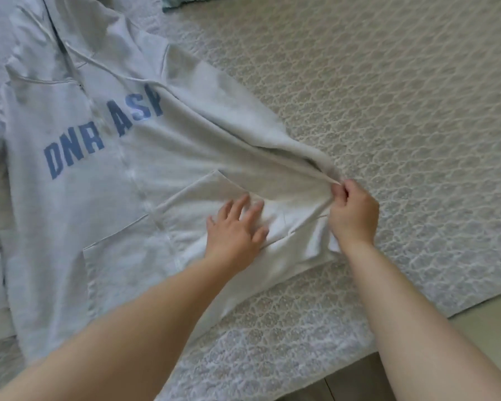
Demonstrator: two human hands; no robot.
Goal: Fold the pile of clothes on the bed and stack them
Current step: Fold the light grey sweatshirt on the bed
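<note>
1. While the hoodie (104, 175) lies front-up across the left half of the frame, both hands work at its lower right side, near frame centre.
2. Hoodie: pale grey, blue block letters across the chest reading "DNR" and "ASP", the rest of the word hidden under a fold. Zip runs down the middle. Drawcord (119, 73) trails from the hood at upper left toward the lettering.
3. Left hand (237, 227): fingers straight and spread, palm flat on the front pocket (203, 204), pressing the cloth down. Nothing gripped.
4. Right hand (353, 215): fingers curled, thumb and fingertips pinching a bunched edge of the hoodie's fabric at its right side, just where the sleeve (243, 125) comes down. Cloth pulls taut from the pinch up toward the chest.
5. Sleeve lies folded inward, running diagonally from the shoulder at upper centre down to the right hand.
6. Hands sit near each other, not touching; a strip of pocket and hem shows between them.
7. Hem hangs close to the bed's near edge at lower left.
8. Bed (388, 96): quilted cream cover with a lattice pattern, filling the right and lower centre of the frame.
9. Teal-striped cloth (191, 1) peeks in at the top edge, centre; too little shows to tell what it is.
10. Floor (489, 328) visible at lower right, beyond the bed's edge.
</note>
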